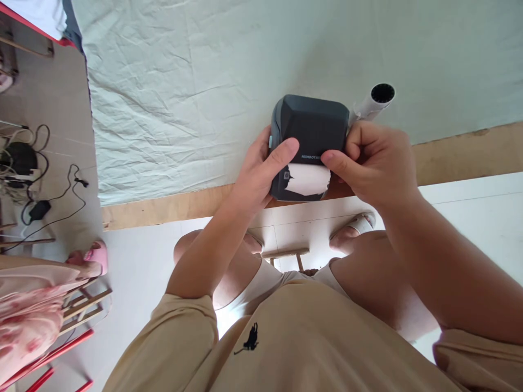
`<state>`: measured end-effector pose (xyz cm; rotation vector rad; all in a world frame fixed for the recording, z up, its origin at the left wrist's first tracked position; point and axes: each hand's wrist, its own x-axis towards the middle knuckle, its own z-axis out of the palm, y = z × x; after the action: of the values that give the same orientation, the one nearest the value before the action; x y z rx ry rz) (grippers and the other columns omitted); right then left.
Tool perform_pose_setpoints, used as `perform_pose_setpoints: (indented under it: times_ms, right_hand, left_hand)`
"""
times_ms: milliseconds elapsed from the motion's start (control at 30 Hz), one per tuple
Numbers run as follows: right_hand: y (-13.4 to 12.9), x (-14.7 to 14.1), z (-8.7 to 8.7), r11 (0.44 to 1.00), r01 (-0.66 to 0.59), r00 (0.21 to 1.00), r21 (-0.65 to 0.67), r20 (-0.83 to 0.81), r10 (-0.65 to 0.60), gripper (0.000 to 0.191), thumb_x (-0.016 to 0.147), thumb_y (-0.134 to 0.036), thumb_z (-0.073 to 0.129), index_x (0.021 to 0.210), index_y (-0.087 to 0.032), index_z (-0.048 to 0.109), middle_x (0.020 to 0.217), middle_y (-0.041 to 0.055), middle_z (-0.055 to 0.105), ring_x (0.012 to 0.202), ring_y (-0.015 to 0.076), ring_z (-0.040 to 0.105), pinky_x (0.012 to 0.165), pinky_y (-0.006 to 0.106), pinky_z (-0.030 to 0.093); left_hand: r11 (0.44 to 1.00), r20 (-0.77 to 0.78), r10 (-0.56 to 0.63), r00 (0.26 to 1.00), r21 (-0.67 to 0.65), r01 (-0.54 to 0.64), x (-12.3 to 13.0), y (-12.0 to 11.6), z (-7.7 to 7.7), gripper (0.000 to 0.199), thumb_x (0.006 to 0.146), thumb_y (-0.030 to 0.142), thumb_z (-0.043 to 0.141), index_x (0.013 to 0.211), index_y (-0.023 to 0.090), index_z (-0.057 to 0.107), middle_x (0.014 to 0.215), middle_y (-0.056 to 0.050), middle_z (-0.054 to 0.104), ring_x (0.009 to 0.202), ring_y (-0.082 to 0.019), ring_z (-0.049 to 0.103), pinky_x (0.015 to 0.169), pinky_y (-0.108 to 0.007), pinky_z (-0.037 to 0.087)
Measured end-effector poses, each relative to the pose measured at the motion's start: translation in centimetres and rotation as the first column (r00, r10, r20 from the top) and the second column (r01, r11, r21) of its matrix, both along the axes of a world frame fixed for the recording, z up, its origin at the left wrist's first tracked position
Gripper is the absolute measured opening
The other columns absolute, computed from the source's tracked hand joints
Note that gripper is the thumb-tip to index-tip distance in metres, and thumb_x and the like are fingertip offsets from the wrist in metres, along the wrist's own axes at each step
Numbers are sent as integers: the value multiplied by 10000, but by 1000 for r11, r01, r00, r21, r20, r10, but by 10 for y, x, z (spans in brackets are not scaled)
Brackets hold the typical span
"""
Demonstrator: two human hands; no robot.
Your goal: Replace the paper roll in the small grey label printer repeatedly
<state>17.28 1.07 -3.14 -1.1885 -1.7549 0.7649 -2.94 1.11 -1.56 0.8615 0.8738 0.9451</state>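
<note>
A black label printer with "NIIMBOT" lettering is held up near the table's front edge. A torn-edged piece of white label paper sticks out below the lettering. My left hand grips the printer's left side, thumb lying on top. At the right side, my right hand is closed, its thumb against the printer beside the lettering and its other fingers curled. Just behind that hand lies a white roll with a dark hollow end. What the curled right fingers press on is partly hidden.
A pale green cloth covers the table, whose bare wooden edge runs along the front. On the floor to the left are tangled cables and a wooden stool. Another person's foot in a pink sandal is beside it.
</note>
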Motion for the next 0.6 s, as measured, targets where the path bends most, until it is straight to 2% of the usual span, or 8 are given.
perform_pose_setpoints:
  times_ms: [167, 267, 367, 467, 600]
  right_hand:
    - [4, 3, -4, 998, -32, 999, -63, -16, 31, 598, 893, -501, 760, 645, -190, 313, 538, -55, 335, 459, 25, 257, 364, 209, 212]
    - [4, 4, -8, 996, -67, 997, -59, -44, 64, 587, 915, -513, 736, 644, -187, 331, 545, -50, 386, 475, 26, 308, 375, 201, 221]
    - [3, 5, -12, 994, -90, 994, -54, -68, 86, 560, 972, -581, 641, 663, -190, 386, 556, -42, 442, 488, 42, 392, 396, 208, 281]
    - [0, 6, -16, 997, -76, 994, -32, -85, 73, 520, 1013, -600, 555, 704, -200, 434, 570, -37, 483, 483, 57, 441, 395, 215, 320]
    - [-1, 5, -19, 996, -82, 989, -40, -128, 76, 426, 947, -534, 688, 823, -228, 419, 597, -70, 470, 451, 50, 410, 380, 210, 327]
  left_hand:
    - [1000, -13, 1, 1000, -19, -1, 1, 3, 0, 480, 817, 611, 798, 1110, 261, 648, 983, -45, 774, 1221, -373, 760, 716, -394, 666]
    - [999, -9, 41, 999, -8, -41, 3, 0, 3, 502, 814, 648, 785, 1127, 274, 663, 1040, -41, 782, 1380, -367, 679, 858, -427, 687]
    - [998, 74, 69, 995, 2, -70, 5, -2, 1, 482, 931, 700, 602, 1096, 261, 710, 1118, -40, 795, 1487, -314, 596, 1042, -422, 648]
    - [997, 136, 55, 989, -68, -46, 5, -1, -5, 506, 992, 687, 490, 1042, 254, 747, 1055, -21, 818, 1441, -277, 638, 1098, -381, 621]
    - [981, 59, 151, 987, -133, -142, 4, 1, -13, 507, 998, 684, 467, 982, 253, 735, 941, -12, 801, 1288, -264, 728, 1030, -377, 636]
